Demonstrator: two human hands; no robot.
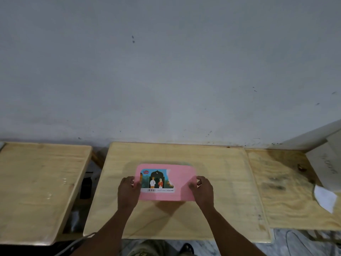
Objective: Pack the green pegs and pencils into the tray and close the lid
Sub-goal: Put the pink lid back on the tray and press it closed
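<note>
Head view: a pink rectangular plastic lid with rounded corners [181, 183] sits over the middle of a pale plywood table top [221, 191], level and with its long sides running from 9 to 3 o'clock. A colourful printed sticker with a torn right edge [156, 181] covers the lid's 9 o'clock half. A soft shadow falls on the wood at the lid's 6 o'clock side. The frame is too blurred to tell whether the lid rests on something or is held above the table.

The left hand [128, 191] grips the lid's edge at 9 o'clock, its thumb on the top face and its fingers curled around the rim. The right hand [203, 189] grips the opposite edge at 3 o'clock in the same way, thumb on top.

At 9 o'clock from the table stands a second plywood table top [42, 182], apart from it by a dark gap. At 3 o'clock a stained plywood board [286, 182] lies just beside it, with a white scrap of paper [324, 198] at its far right. A grey scuffed wall [166, 71] fills the 12 o'clock side.
</note>
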